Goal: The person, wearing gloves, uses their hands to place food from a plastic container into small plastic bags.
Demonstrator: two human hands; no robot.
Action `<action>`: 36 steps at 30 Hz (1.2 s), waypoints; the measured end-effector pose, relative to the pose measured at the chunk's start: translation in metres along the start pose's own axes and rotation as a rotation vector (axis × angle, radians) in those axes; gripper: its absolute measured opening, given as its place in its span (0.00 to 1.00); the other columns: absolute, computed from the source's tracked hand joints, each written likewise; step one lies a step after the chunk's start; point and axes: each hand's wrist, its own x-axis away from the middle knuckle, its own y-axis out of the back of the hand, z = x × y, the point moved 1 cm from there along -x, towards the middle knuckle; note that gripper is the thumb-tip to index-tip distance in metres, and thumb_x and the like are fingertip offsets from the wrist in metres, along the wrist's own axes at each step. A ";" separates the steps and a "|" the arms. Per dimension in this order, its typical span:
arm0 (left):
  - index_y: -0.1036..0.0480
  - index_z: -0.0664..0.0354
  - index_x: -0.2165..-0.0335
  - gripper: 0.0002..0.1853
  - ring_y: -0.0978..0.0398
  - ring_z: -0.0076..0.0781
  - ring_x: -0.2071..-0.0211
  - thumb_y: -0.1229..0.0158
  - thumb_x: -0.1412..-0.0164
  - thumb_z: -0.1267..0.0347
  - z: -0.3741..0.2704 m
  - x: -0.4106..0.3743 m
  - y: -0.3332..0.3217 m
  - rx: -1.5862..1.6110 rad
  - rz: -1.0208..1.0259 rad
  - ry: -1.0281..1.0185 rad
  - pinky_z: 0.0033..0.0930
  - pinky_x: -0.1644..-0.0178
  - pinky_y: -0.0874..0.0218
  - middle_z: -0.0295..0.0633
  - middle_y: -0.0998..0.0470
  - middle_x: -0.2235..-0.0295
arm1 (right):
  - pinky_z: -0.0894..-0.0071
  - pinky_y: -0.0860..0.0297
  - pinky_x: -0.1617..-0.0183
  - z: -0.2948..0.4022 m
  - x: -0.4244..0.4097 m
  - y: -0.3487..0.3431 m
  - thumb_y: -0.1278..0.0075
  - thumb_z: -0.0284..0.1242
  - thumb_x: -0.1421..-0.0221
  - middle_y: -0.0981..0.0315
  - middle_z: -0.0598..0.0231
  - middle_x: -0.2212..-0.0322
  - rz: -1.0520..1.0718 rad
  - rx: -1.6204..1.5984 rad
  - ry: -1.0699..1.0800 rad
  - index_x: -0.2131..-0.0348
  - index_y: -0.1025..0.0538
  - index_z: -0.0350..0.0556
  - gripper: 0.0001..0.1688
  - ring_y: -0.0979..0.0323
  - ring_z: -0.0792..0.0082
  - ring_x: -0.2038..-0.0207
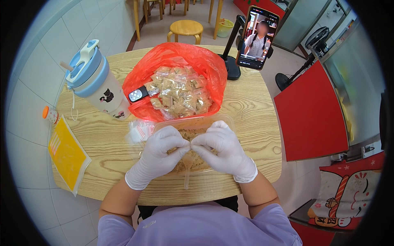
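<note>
Both hands wear white gloves and meet fingertip to fingertip over a clear plastic tub (226, 120) of brown crumbly powder (190, 134). My left hand (161, 153) and my right hand (220, 147) each pinch thumb against forefinger; whether something small or see-through lies between the fingertips is hidden. A clear plastic spoon (186, 172) rests in the tub with its handle over the near rim. Left of the tub lie empty small zip bags (140, 131). Behind it, a red plastic bag (215, 67) stands spread around many small filled zip bags (181, 89).
A black-and-white remote (138, 94) lies on the red bag's left edge. A blue-lidded tumbler (98, 83), an orange-capped bottle (50, 114) and a yellow packet (68, 153) stand or lie at the left. A phone (258, 38) on a black stand (231, 66) is at the table's back right.
</note>
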 end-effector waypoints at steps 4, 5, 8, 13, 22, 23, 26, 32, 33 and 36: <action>0.24 0.62 0.71 0.08 0.27 0.35 0.71 0.32 0.52 0.79 0.003 0.002 -0.002 0.009 0.021 -0.008 0.35 0.68 0.35 0.39 0.27 0.73 | 0.69 0.40 0.61 -0.001 0.003 -0.002 0.38 0.19 0.55 0.35 0.71 0.84 -0.015 -0.017 0.036 0.72 0.21 0.49 0.08 0.35 0.69 0.79; 0.24 0.61 0.71 0.09 0.27 0.35 0.71 0.32 0.52 0.79 0.004 0.003 -0.002 0.010 0.022 -0.027 0.35 0.67 0.35 0.39 0.26 0.73 | 0.69 0.39 0.61 -0.001 0.004 -0.002 0.38 0.19 0.55 0.34 0.71 0.84 -0.016 -0.019 0.042 0.72 0.21 0.49 0.09 0.35 0.69 0.79; 0.24 0.60 0.70 0.11 0.27 0.36 0.70 0.32 0.53 0.79 -0.007 -0.004 -0.002 -0.003 -0.045 -0.009 0.35 0.67 0.35 0.39 0.26 0.73 | 0.68 0.42 0.63 -0.002 0.005 -0.002 0.40 0.22 0.51 0.34 0.69 0.84 0.007 -0.013 0.059 0.71 0.24 0.50 0.06 0.33 0.67 0.79; 0.25 0.59 0.69 0.12 0.27 0.37 0.70 0.32 0.54 0.80 -0.003 -0.002 0.002 -0.071 0.022 -0.119 0.36 0.65 0.35 0.39 0.26 0.72 | 0.67 0.41 0.63 -0.001 0.005 -0.004 0.39 0.22 0.52 0.35 0.68 0.85 -0.013 -0.016 0.077 0.73 0.24 0.49 0.07 0.34 0.67 0.80; 0.25 0.61 0.69 0.10 0.26 0.40 0.69 0.33 0.52 0.79 -0.003 -0.003 0.001 -0.023 0.047 -0.094 0.37 0.64 0.34 0.41 0.25 0.72 | 0.66 0.41 0.62 0.003 0.005 -0.003 0.40 0.22 0.52 0.36 0.68 0.85 0.009 0.045 0.099 0.73 0.25 0.49 0.07 0.35 0.66 0.80; 0.25 0.61 0.69 0.09 0.26 0.39 0.69 0.34 0.51 0.79 -0.004 -0.003 0.001 0.002 0.044 -0.062 0.37 0.64 0.34 0.41 0.25 0.72 | 0.66 0.41 0.62 0.003 0.004 -0.001 0.40 0.22 0.52 0.36 0.69 0.85 0.012 0.054 0.096 0.73 0.25 0.48 0.07 0.35 0.66 0.81; 0.25 0.62 0.69 0.08 0.25 0.38 0.70 0.34 0.50 0.79 -0.007 -0.002 0.005 0.021 0.046 0.081 0.36 0.65 0.33 0.41 0.24 0.73 | 0.65 0.41 0.62 0.000 0.003 0.003 0.40 0.23 0.52 0.34 0.70 0.84 -0.045 0.032 0.033 0.72 0.24 0.50 0.07 0.34 0.67 0.78; 0.24 0.62 0.71 0.06 0.24 0.37 0.72 0.35 0.49 0.79 -0.008 -0.003 0.008 0.093 0.019 0.035 0.34 0.66 0.33 0.42 0.24 0.73 | 0.65 0.42 0.62 0.001 0.000 -0.001 0.36 0.24 0.55 0.30 0.71 0.73 -0.067 0.048 0.119 0.71 0.23 0.52 0.10 0.33 0.67 0.69; 0.24 0.62 0.71 0.06 0.24 0.37 0.71 0.35 0.50 0.79 -0.008 -0.002 0.007 0.098 0.019 0.038 0.34 0.66 0.33 0.42 0.24 0.73 | 0.65 0.42 0.62 0.001 0.001 -0.001 0.36 0.24 0.56 0.30 0.71 0.73 -0.070 0.056 0.127 0.71 0.23 0.52 0.10 0.33 0.67 0.69; 0.24 0.61 0.71 0.07 0.25 0.37 0.70 0.34 0.50 0.79 -0.008 0.000 0.005 0.094 0.030 0.030 0.35 0.65 0.33 0.41 0.24 0.73 | 0.65 0.43 0.61 0.002 0.003 -0.001 0.36 0.24 0.58 0.31 0.71 0.72 -0.064 0.076 0.152 0.71 0.22 0.53 0.11 0.33 0.67 0.69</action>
